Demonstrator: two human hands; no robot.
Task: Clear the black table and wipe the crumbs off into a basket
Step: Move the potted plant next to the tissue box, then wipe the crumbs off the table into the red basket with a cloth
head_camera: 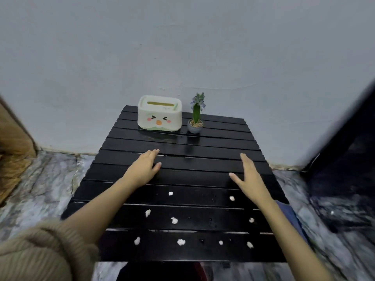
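Clearing step, nothing lifted yet. Both hands out over mid worktop [203, 142], empty: left hand [144, 169] palm down, fingers loosely together, thumb out, low over or resting on slats, contact unclear; right hand [250, 176] edge-on, fingers straight and together, thumb spread.

Best done: take tissue box [159, 112] with left hand, potted plant [195, 120] with right by the pot, kept upright so gravel stays in. Lift straight, avoid dragging forearms through crumbs [174, 220].

Tissue box at far end near wall, beyond left hand, apart from fingertips. Potted plant just beside box on its right, beyond and left of right hand, well apart. Crumbs scattered on near slats, behind both hands, between and under forearms; one crumb [232, 198] close to right wrist. Basket not in view. Slat gaps likely to swallow crumbs when wiping.
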